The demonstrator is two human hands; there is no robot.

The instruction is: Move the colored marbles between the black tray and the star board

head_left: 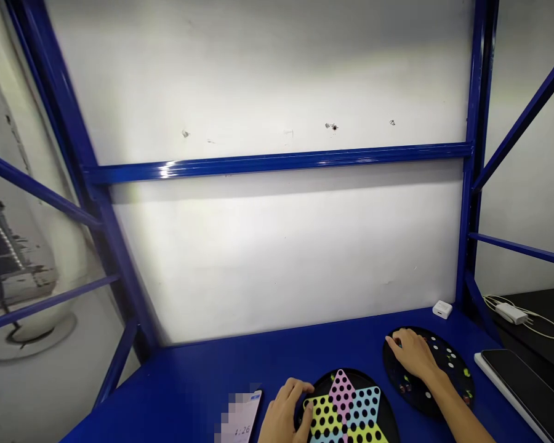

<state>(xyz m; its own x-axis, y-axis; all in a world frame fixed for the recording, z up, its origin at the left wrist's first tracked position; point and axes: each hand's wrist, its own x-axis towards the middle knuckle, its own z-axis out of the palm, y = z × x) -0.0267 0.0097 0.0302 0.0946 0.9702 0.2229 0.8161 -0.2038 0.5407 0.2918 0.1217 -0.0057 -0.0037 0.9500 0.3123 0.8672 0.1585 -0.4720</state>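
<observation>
A round Chinese checkers board [340, 389] lies at the front, with a star of pink, blue and yellow-green points full of black holes on a black base. My left hand [284, 411] grips its left edge, fingers curved at the rim and thumb over the yellow-green point. To the right, a round black tray [425, 335] holds several small white, green and reddish pieces. My right hand [412, 352] reaches over that tray, fingers curled down and drawn together near its left side. Whatever sits between those fingertips is hidden.
A phone [242, 413] with a lit, partly pixelated screen lies left of the board. Behind the tray stands a small white box [442, 309]. A dark-screened device [526, 384] and a white charger with cable [511, 312] are at right. Blue frame posts [474, 123] surround the blue tabletop [203, 363].
</observation>
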